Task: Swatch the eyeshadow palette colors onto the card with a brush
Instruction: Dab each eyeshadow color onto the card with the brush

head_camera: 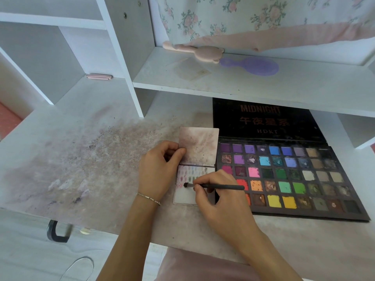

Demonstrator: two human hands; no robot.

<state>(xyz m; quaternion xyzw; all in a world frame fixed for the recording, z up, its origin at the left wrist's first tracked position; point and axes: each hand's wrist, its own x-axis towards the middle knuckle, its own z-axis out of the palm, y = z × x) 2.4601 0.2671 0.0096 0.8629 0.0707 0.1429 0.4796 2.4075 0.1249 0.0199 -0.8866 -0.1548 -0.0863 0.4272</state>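
White card (187,196), smudged with swatches, is lying just left of the eyeshadow palette (304,211); the right hand (219,201) is pinching the brush (215,186), bristles touching the card, while the left hand (160,171) is gripping its raised flap between thumb and fingers

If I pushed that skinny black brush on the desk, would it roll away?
Probably, a little. The brush has a thin, round-looking handle, so it would likely roll on the flat desk. It looks light: the right hand holds it with just fingertips. Its dark tip seems soft, so it would likely bend, while the handle looks stiff.
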